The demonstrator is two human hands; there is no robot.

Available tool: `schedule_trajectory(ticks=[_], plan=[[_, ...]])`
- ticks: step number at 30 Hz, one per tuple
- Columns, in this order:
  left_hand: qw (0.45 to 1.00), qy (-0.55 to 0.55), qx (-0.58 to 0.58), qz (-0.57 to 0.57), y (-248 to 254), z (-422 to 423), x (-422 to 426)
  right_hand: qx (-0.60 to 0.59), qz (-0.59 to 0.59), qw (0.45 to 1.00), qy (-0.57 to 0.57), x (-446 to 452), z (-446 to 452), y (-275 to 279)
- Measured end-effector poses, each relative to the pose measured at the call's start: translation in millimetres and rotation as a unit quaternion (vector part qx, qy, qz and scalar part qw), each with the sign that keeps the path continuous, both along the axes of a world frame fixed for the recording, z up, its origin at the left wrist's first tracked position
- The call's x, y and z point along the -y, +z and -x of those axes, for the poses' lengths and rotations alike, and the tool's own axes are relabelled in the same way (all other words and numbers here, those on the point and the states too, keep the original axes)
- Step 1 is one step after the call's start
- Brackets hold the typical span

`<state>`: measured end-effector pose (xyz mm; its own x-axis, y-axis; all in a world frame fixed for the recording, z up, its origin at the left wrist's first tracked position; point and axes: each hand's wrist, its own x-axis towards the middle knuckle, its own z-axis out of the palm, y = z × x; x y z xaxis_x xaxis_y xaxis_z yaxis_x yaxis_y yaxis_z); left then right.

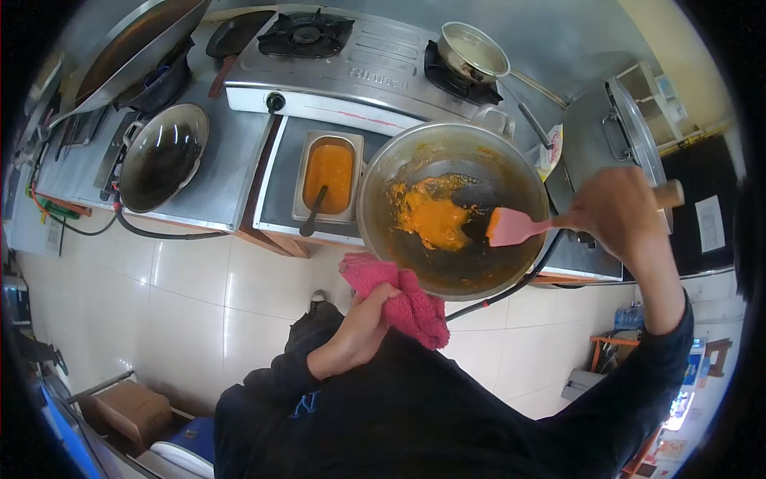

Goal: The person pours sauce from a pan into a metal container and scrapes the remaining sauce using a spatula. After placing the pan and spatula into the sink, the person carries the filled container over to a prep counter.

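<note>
A large metal wok [383,231] holds orange sauce [435,215] spread over its middle. My right hand [618,211] is closed round the handle of a pink spatula [512,227], whose blade is over the right part of the wok with orange sauce on its edge. At the wok's near rim, my left hand [361,323] grips a red cloth [411,307]. Left of the wok stands a rectangular metal container [357,209] of orange sauce with a dark-handled spoon [315,211] in it.
A gas stove [383,60] runs along the back, with a small pot [475,52] on its right burner. On the left counter lies a dark pan [163,160], below a larger wok [132,60]. A big lidded pot [606,136] stands at the right. A black hose [511,289] passes beside the wok.
</note>
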<state>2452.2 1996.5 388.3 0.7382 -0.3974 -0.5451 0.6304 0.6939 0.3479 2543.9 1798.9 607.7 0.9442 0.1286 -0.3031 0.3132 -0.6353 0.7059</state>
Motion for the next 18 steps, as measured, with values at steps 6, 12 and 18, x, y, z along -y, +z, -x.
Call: schedule_trajectory(ticks=[6,12,18], plan=[[1.0,0.017,-0.009,0.018,-3.9,-3.7,9.8,0.017,-0.016,0.994,0.111,-8.9,-52.7,-39.2],[0.999,0.05,-0.007,0.011,-0.7,-12.2,23.1,0.072,0.029,0.986,0.147,-10.5,-71.8,-15.2],[0.996,0.089,-0.005,0.026,-6.7,-13.8,37.5,0.059,-0.034,0.964,0.259,-21.7,-94.5,-45.4]])
